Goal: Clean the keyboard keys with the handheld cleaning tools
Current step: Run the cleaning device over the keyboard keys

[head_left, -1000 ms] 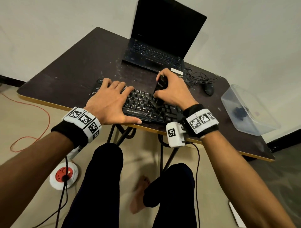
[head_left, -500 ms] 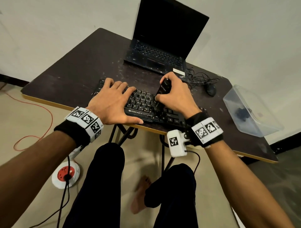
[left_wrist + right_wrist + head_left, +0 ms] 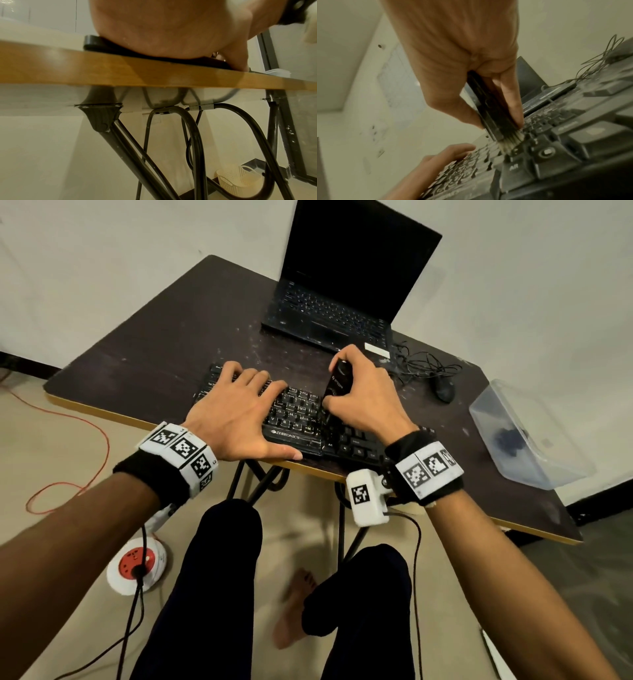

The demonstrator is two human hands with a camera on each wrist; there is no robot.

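A black keyboard (image 3: 301, 436) lies at the near edge of the dark table (image 3: 164, 347). My left hand (image 3: 239, 405) lies flat on its left half, fingers straight and spread, thumb along the front edge. My right hand (image 3: 363, 398) grips a black cleaning brush (image 3: 334, 386), held upright over the keyboard's middle. In the right wrist view the brush (image 3: 489, 108) has pale bristles (image 3: 508, 143) pressed down among the keys (image 3: 544, 151), near the bottom row. In the left wrist view the left palm (image 3: 163, 31) rests on the keyboard (image 3: 96, 44) above the table's wooden edge (image 3: 154, 74).
An open black laptop (image 3: 342, 302) stands behind the keyboard. A black mouse (image 3: 444, 390) with tangled cable lies to the right, and a clear plastic box (image 3: 524, 436) beyond it. Metal table legs (image 3: 193, 135) and my knees sit below; a red socket reel (image 3: 137, 565) is on the floor.
The right hand and brush have shifted slightly along the keys, the brush staying upright. The left hand has stayed flat on the keyboard.
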